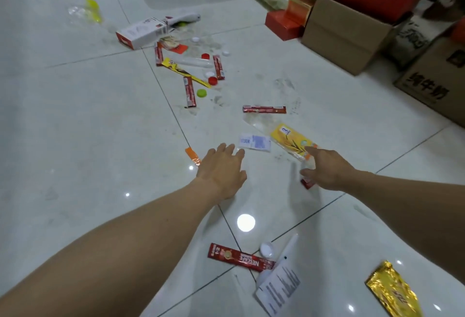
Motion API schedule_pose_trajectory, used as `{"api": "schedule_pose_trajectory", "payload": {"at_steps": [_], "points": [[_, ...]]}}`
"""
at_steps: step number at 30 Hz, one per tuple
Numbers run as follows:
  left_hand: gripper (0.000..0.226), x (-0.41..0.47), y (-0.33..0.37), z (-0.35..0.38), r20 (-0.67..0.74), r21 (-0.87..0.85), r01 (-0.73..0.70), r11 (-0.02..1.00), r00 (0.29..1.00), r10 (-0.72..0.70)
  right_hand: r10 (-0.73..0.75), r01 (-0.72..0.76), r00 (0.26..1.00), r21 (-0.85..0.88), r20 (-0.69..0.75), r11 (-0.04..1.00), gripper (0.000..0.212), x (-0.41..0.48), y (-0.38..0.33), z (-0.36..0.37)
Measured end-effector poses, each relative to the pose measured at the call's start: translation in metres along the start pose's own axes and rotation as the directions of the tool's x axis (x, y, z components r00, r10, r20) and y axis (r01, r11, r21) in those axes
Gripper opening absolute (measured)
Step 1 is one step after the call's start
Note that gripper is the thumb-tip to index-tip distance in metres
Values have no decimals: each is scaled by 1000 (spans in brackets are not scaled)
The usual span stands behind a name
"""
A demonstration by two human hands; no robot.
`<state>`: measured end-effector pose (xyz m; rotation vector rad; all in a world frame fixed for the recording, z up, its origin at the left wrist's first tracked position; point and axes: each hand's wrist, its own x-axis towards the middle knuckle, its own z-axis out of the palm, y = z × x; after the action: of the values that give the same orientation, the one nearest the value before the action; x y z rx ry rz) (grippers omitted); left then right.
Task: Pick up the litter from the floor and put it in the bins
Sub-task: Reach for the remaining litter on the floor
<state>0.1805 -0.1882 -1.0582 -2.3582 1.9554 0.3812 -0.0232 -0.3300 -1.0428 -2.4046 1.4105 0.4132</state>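
Litter lies scattered over a pale tiled floor. My left hand [222,169] hovers open, fingers spread, beside an orange wrapper scrap [192,155] and just short of a small white and blue packet [254,142]. My right hand [324,168] reaches out with relaxed fingers over the near end of a yellow clear-plastic wrapper [289,139]; a small red piece [307,184] shows under its palm. Neither hand holds anything. A red Nescafe sachet [240,257] lies near my elbows. No bin is in view.
Farther off lie several red sachets [264,109], bottle caps [201,93], a long yellow wrapper [185,72] and a white carton [142,32]. A gold foil packet [393,291] and a printed white wrapper [278,285] lie close by. Cardboard boxes [344,32] line the right side.
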Motion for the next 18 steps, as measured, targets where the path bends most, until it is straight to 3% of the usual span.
{"api": "schedule_pose_trajectory", "payload": {"at_steps": [7,13,18], "points": [[56,23,23,16,-10,-33,-18,999,1000,18,117,-106,992,194,-47,975,56,21,36,18],[55,37,30,30,-11,-42,6,999,1000,-7,147,-129,986,211,-74,969,95,53,42,25],[54,43,31,37,-9,-63,41,997,999,-41,134,-138,990,167,32,976,105,72,31,34]]}}
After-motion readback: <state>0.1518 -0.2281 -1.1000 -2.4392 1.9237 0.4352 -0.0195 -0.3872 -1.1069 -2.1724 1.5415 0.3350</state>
